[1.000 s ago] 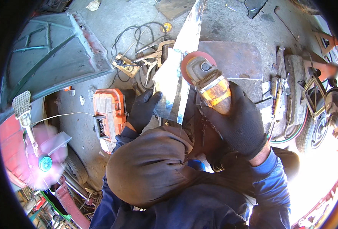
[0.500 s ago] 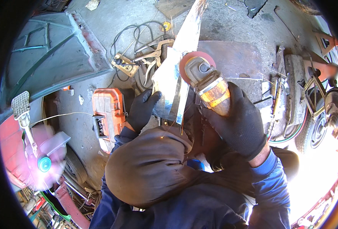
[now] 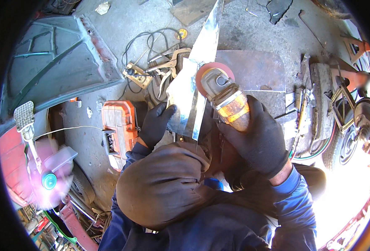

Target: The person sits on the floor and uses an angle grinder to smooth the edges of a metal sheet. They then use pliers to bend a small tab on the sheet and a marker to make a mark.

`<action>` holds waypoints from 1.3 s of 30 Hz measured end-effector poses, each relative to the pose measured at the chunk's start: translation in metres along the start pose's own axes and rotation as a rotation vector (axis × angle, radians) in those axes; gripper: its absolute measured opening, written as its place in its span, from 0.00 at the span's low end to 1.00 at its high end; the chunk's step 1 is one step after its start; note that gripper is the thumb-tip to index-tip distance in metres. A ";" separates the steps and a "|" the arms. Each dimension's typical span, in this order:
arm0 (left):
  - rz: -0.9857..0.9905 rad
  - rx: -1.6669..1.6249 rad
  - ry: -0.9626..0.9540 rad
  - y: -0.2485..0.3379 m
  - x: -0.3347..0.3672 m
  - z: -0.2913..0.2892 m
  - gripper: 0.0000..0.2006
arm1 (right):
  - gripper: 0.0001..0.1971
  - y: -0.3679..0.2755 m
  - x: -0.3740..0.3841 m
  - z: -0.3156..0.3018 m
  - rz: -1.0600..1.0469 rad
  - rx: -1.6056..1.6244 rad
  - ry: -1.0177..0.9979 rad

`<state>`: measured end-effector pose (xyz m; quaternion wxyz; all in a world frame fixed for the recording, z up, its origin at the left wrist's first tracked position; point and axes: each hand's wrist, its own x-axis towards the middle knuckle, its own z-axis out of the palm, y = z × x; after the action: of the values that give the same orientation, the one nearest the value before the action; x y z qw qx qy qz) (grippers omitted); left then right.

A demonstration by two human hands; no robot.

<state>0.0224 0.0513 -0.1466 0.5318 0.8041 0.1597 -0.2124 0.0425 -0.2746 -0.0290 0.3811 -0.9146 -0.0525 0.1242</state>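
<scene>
A long piece of shiny sheet metal (image 3: 184, 90) lies before me, its narrow bright end pointing away. My left hand (image 3: 154, 125), in a black glove, pinches the sheet's left edge, thumb on top. In a matching glove, my right hand (image 3: 260, 138) wraps round the body of a worn orange angle grinder (image 3: 234, 108). Its reddish disc (image 3: 208, 71) is at the sheet's right edge, near where the sheet narrows; I cannot tell whether they touch. The near end of the sheet reaches my knees, which dark trousers cover.
An orange and grey toolbox (image 3: 119, 121) stands at left, beyond a spinning fan (image 3: 49, 178). Locking pliers (image 3: 174, 62), a socket block (image 3: 137, 76) and a coiled black cable lie ahead. A flat metal plate (image 3: 256, 69) lies beyond the grinder. A scissor jack (image 3: 339, 98) and wheel (image 3: 344, 144) are at right.
Sparks that flew along the far end of the sheet have gone. The sheet's near end has shifted slightly toward me and left. Both hands keep their hold.
</scene>
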 end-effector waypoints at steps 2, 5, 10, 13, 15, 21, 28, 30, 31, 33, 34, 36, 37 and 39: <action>-0.010 -0.010 0.006 0.001 -0.002 0.000 0.17 | 0.32 -0.001 0.000 -0.003 0.056 0.026 -0.012; -0.025 -0.036 -0.006 0.001 -0.002 0.000 0.17 | 0.30 -0.001 0.004 -0.009 0.049 0.081 -0.025; -0.042 0.005 -0.030 0.002 0.000 -0.002 0.17 | 0.28 -0.003 0.018 -0.015 -0.021 0.067 0.042; 0.035 -0.041 -0.038 0.002 0.000 -0.001 0.17 | 0.28 -0.004 0.026 -0.019 -0.031 0.001 0.045; 0.025 -0.017 -0.013 0.002 -0.001 0.000 0.16 | 0.27 -0.006 0.030 -0.019 -0.032 -0.022 0.038; 0.025 0.016 -0.014 -0.007 0.002 -0.002 0.15 | 0.27 -0.014 0.041 -0.017 -0.030 -0.026 0.018; 0.000 0.002 -0.020 -0.017 0.006 -0.004 0.16 | 0.29 -0.020 0.045 -0.020 0.001 -0.089 -0.003; 0.042 0.004 -0.003 -0.017 0.006 -0.003 0.16 | 0.29 -0.020 0.045 -0.019 -0.011 -0.090 0.009; 0.079 -0.019 -0.006 -0.017 0.006 -0.002 0.15 | 0.29 -0.020 0.045 -0.019 -0.025 -0.086 0.018; 0.033 -0.030 -0.002 -0.016 0.006 -0.002 0.15 | 0.29 -0.020 0.045 -0.018 -0.029 -0.084 0.019; 0.042 -0.065 -0.020 -0.016 0.005 -0.003 0.15 | 0.29 -0.019 0.045 -0.018 -0.019 -0.087 0.009; 0.457 0.266 0.037 -0.014 0.005 -0.005 0.15 | 0.29 -0.019 0.045 -0.019 -0.017 -0.080 0.001; 0.538 0.308 0.048 -0.013 0.006 -0.004 0.15 | 0.29 -0.018 0.045 -0.019 -0.024 -0.071 0.002; 0.240 0.147 0.008 -0.011 0.005 -0.005 0.15 | 0.29 -0.018 0.045 -0.020 -0.025 -0.068 0.001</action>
<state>0.0222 0.0598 -0.1562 0.4922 0.8552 0.0485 -0.1550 0.0912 -0.2667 -0.0112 0.3516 -0.9263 -0.0679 0.1169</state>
